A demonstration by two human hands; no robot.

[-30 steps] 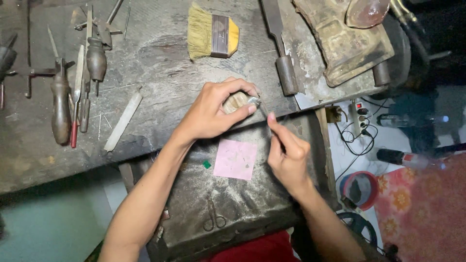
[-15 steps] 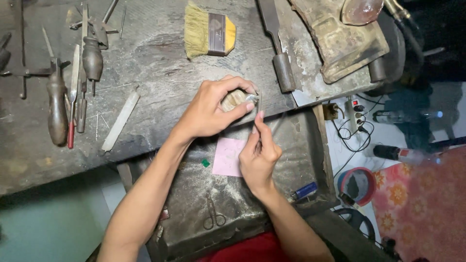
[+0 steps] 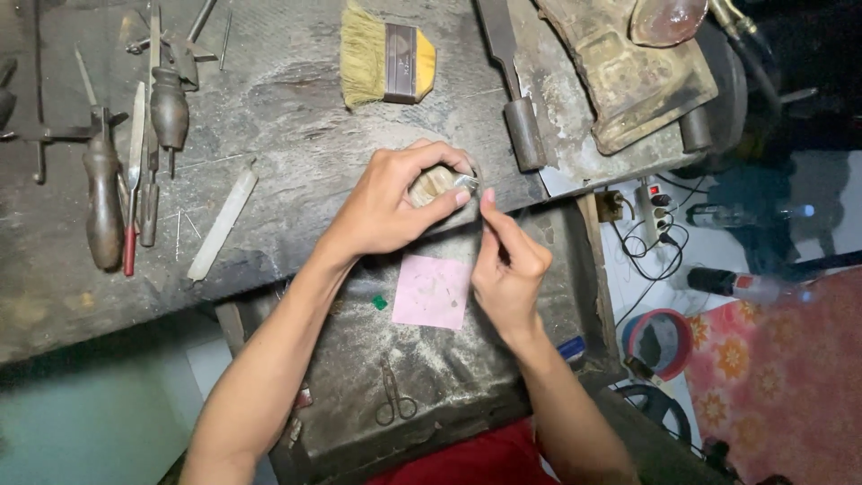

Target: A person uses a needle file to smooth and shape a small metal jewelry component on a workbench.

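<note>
My left hand (image 3: 391,202) grips a small pale wooden peg (image 3: 431,182) at the front edge of the worn grey workbench (image 3: 287,117), pressing a small shiny metal piece (image 3: 467,182) against it. My right hand (image 3: 507,265) is pinched shut just below and right of that piece, its index fingertip touching near it; a thin tool seems to be held in the fingers but is hard to see. A pink paper square (image 3: 431,290) lies in the tray drawer (image 3: 359,377) under both hands.
A yellow-bristled brush (image 3: 386,63) lies on the bench behind my hands. Files, awls and wooden-handled tools (image 3: 103,193) rest at the left, a flat white file (image 3: 223,220) nearer. Small scissors (image 3: 395,400) and a green chip (image 3: 380,303) lie in the tray. A power strip (image 3: 654,211) lies on the floor at the right.
My right hand has moved left and up toward the metal piece at the peg. My left hand keeps its grip in the same place.
</note>
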